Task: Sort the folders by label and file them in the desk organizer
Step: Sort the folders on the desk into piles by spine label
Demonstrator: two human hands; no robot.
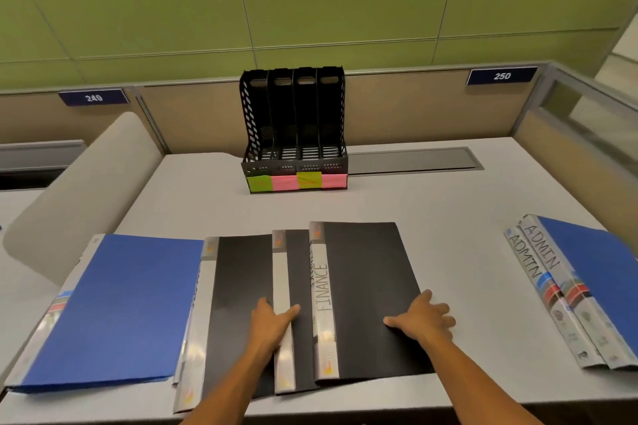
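Note:
A black desk organizer with several slots stands at the back of the desk, with green and pink sticky notes on its front. Three black folders overlap at the front. The top one reads FINANCE on its spine. My right hand lies flat on its right edge. My left hand presses flat on the middle black folder and the left black folder. A blue folder lies at the far left. Two blue folders marked ADMIN lie stacked at the right.
A grey chair back rises at the desk's left side. A grey cable hatch is set into the desk behind the organizer. Partition walls with number plates 249 and 250 close off the back and right.

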